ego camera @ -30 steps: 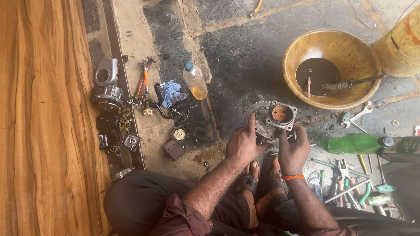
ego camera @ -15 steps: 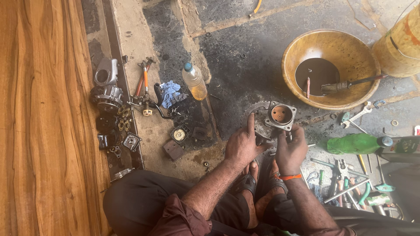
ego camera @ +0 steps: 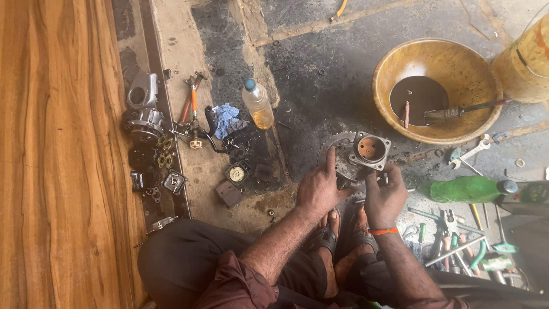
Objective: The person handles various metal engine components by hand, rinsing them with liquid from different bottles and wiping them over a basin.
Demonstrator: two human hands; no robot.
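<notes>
Both grips are closed on one metal carburetor body (ego camera: 366,153), held just above the floor (ego camera: 320,74). The left hand (ego camera: 318,189) grips its left side, index finger raised; the right hand (ego camera: 384,195) pinches beneath. Its round bore faces up. Further right: one yellow basin (ego camera: 394,71) holding one brush (ego camera: 457,110).

Little shifts across the interval. Left hand (ego camera: 318,189): forefinger now raised higher along the left flank of the metal carburettor body (ego camera: 366,153), tip nearer its upper edge than a second ago. Right hand (ego camera: 384,197): fingers creep a touch upward toward the body's lower right corner, thumb closing in beside it. The body itself tilts very slightly, its round bore facing a bit more toward the camera.
</notes>
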